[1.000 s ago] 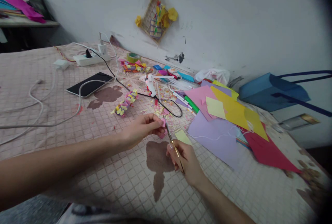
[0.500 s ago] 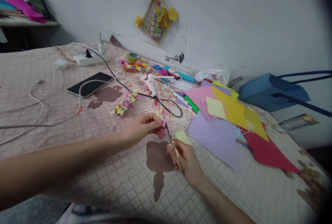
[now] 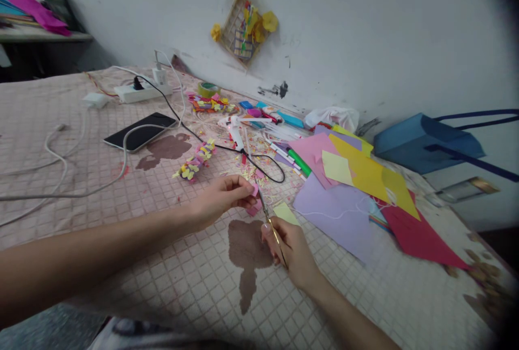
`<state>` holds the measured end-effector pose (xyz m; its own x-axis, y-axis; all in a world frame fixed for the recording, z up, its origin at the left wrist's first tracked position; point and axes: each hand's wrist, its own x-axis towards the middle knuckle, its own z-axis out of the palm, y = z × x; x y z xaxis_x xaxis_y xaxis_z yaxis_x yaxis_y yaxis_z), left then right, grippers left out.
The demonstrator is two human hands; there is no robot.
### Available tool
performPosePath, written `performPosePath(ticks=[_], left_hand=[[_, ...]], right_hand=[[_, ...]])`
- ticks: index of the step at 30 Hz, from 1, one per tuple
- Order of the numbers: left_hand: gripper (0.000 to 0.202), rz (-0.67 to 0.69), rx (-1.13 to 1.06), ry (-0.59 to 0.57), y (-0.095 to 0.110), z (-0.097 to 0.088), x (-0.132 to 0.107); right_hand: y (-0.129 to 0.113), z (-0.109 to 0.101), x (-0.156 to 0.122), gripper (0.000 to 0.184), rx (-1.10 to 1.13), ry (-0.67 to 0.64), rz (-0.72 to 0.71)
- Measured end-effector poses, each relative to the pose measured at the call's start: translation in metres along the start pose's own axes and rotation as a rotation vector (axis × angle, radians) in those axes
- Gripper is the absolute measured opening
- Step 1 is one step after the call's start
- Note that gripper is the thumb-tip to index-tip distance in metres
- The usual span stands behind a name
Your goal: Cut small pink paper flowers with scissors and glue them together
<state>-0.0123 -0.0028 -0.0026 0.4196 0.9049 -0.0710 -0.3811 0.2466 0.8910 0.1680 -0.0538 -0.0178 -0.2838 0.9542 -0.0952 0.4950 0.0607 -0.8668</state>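
My left hand [image 3: 221, 199] pinches a small pink paper piece [image 3: 254, 190] just above the checked pink cloth [image 3: 81, 177]. My right hand [image 3: 290, 247] is closed round small gold-handled scissors [image 3: 270, 223], whose blades point up and away at the pink piece. A small pale yellow paper square [image 3: 286, 213] lies right beside the scissors. Pink scraps lie under the left hand's fingers.
Coloured paper sheets [image 3: 357, 188] spread at the right, a blue bag [image 3: 430, 142] beyond them. A glue gun [image 3: 235, 131] with black cord, markers [image 3: 290, 156], a paper garland [image 3: 197, 160], a phone [image 3: 140, 131], a power strip [image 3: 141, 91] and white cables lie further back. A paper-flower frame [image 3: 245, 26] hangs on the wall.
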Motion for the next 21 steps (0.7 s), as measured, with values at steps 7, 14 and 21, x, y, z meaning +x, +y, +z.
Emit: performPosePath(ticks=[7, 14, 21], left_hand=[[0.014, 0.009, 0.01, -0.013, 0.0008, -0.0008, 0.0003], [0.014, -0.017, 0.023, -0.03, 0.002, -0.0015, 0.0014], [0.015, -0.087, 0.266, -0.137, 0.0006, 0.0006, -0.0025]], right_hand=[[0.0002, -0.0008, 0.0003, 0.038, 0.0, 0.009, -0.013], [-0.0025, -0.0016, 0.0018, 0.039, 0.198, 0.007, 0.077], [-0.0031, -0.0057, 0.0061, 0.028, 0.376, 0.034, 0.052]])
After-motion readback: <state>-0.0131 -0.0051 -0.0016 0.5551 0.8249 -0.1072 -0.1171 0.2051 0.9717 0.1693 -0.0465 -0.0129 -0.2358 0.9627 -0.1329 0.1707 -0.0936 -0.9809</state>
